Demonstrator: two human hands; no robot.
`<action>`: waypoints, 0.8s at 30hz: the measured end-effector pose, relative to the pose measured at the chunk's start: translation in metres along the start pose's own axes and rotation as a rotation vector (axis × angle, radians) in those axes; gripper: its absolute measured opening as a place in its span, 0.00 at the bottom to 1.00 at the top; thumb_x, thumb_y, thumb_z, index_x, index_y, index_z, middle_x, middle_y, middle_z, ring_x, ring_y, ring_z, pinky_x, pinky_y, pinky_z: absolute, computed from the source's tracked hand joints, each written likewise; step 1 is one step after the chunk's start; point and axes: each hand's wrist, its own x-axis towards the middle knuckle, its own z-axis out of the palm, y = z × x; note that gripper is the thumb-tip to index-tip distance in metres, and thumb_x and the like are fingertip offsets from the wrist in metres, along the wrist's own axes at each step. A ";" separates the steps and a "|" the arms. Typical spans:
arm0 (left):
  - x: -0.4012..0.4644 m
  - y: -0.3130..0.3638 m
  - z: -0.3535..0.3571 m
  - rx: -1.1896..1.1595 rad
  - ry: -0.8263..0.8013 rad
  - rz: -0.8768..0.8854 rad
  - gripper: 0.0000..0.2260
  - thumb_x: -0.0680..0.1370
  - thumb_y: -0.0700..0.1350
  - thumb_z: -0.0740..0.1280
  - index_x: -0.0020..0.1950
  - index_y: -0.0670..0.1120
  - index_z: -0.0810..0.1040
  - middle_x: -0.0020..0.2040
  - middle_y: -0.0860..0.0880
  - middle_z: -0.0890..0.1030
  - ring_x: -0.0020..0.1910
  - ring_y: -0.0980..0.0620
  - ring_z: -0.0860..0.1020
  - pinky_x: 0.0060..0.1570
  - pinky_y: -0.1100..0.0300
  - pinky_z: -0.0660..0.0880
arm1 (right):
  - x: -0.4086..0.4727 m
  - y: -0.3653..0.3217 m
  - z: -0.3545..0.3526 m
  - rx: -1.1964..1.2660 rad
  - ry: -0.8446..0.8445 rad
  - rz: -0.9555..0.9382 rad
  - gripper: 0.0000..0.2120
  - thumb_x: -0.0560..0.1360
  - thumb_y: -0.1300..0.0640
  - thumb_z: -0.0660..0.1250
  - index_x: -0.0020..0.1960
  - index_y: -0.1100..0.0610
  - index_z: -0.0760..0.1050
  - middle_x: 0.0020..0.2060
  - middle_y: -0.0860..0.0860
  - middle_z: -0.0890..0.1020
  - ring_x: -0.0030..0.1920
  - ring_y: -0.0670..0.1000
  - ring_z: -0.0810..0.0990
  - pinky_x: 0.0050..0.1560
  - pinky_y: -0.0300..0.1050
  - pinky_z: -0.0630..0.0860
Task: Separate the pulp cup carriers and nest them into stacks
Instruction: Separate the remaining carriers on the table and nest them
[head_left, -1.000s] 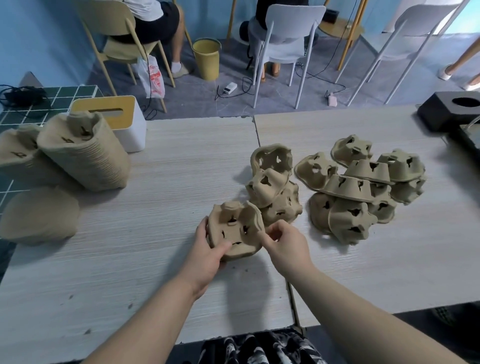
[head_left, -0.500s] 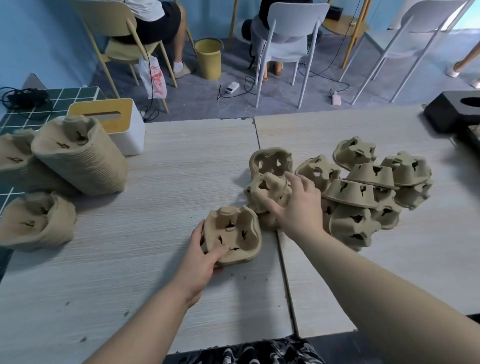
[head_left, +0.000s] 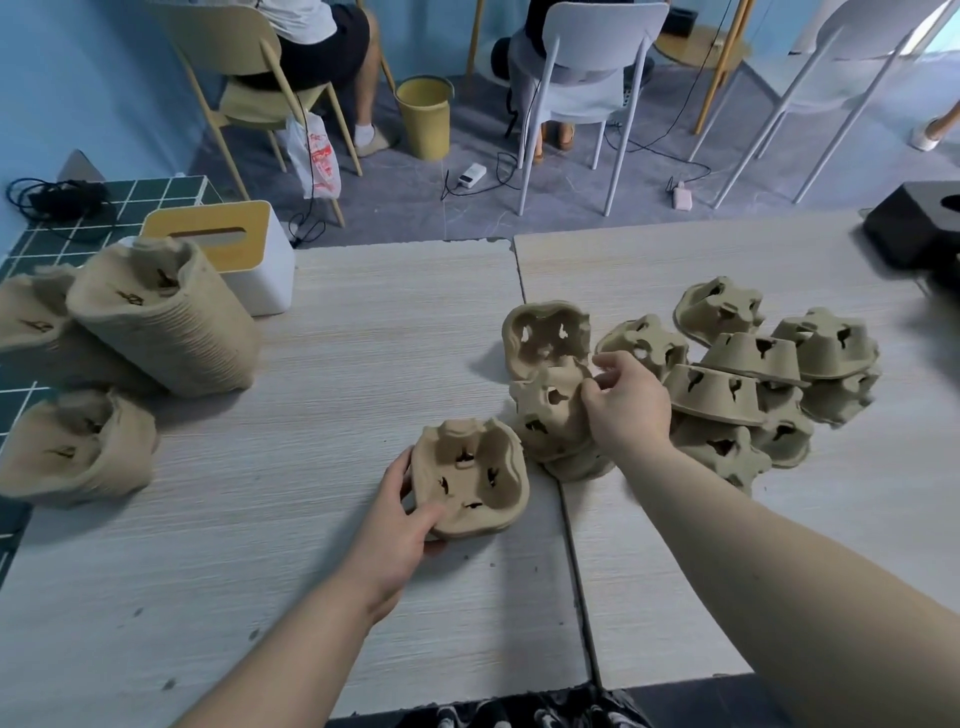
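A small nested stack of brown pulp cup carriers (head_left: 475, 478) lies open side up near the table's middle. My left hand (head_left: 397, 514) grips its left edge, thumb on the rim. My right hand (head_left: 626, 400) pinches the edge of a tilted carrier (head_left: 550, 408) on a small heap just right of the stack. Another carrier (head_left: 545, 335) stands on edge behind it. A loose pile of several carriers (head_left: 753, 379) lies further right. Tall nested stacks (head_left: 161, 332) lie on their sides at the far left, with a shorter stack (head_left: 78, 447) in front of them.
A white tissue box with a yellow lid (head_left: 228, 254) stands behind the left stacks. A black box (head_left: 914, 228) sits at the far right edge. Two tabletops meet at a seam (head_left: 571, 571). Chairs, a yellow bin (head_left: 423, 117) and seated people are beyond the table.
My right hand left the held stack, reached forward to the heap and now pinches a carrier there. My left hand kept hold of the stack.
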 end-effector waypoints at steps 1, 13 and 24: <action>0.000 0.000 0.000 0.003 0.002 -0.001 0.28 0.77 0.36 0.69 0.72 0.58 0.67 0.65 0.55 0.76 0.61 0.50 0.77 0.56 0.41 0.77 | 0.000 -0.002 -0.003 0.044 0.009 0.015 0.15 0.75 0.57 0.64 0.62 0.53 0.75 0.43 0.44 0.78 0.50 0.50 0.78 0.52 0.41 0.71; -0.001 0.004 0.004 0.038 0.007 -0.003 0.26 0.79 0.37 0.66 0.73 0.58 0.66 0.64 0.55 0.76 0.56 0.53 0.79 0.50 0.49 0.77 | -0.020 -0.012 -0.031 0.488 0.020 -0.055 0.07 0.72 0.62 0.70 0.41 0.51 0.81 0.34 0.49 0.83 0.34 0.49 0.80 0.42 0.47 0.80; -0.007 0.006 0.007 0.020 0.010 0.003 0.23 0.81 0.41 0.64 0.75 0.56 0.65 0.67 0.55 0.74 0.49 0.61 0.80 0.56 0.46 0.76 | -0.055 -0.005 -0.008 0.178 -0.112 -0.332 0.08 0.70 0.62 0.69 0.35 0.52 0.79 0.43 0.46 0.81 0.47 0.45 0.79 0.49 0.36 0.74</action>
